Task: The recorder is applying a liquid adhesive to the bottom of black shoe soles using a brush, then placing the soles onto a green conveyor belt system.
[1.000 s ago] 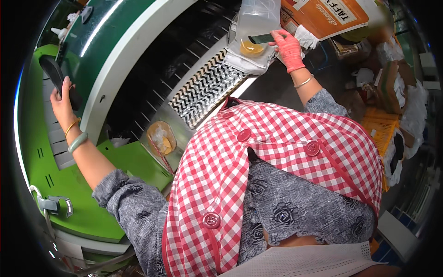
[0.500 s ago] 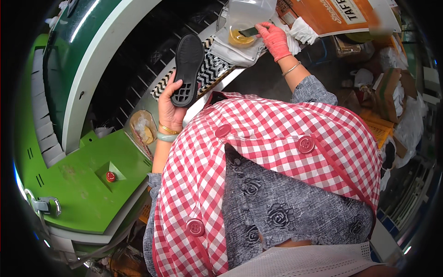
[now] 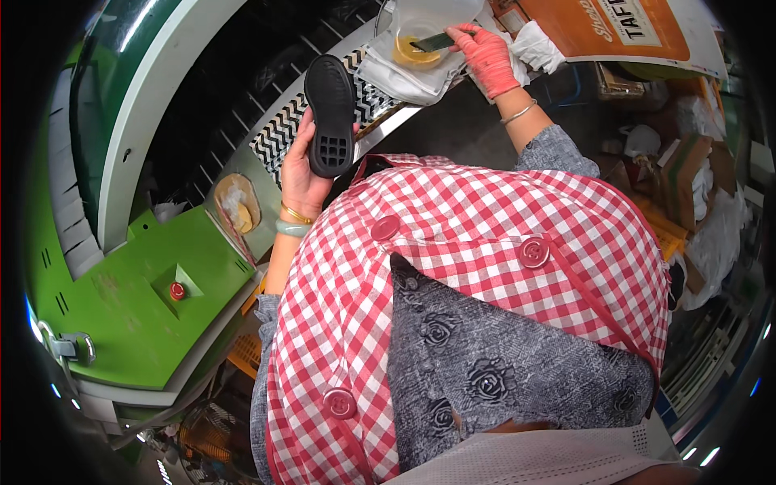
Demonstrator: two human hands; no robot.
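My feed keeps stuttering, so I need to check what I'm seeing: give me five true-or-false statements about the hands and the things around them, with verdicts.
1. The left hand holds a black shoe sole. True.
2. The right hand is bare. False: it wears a coral-red glove.
3. The right hand holds a dark flat tool. True.
4. The zigzag mat is orange and blue. False: it is black and white.
5. A red button is on the green panel. True.

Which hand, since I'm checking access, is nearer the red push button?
Left. In the picture, the left hand is above and right of the red push button; the right hand lies farther that way.
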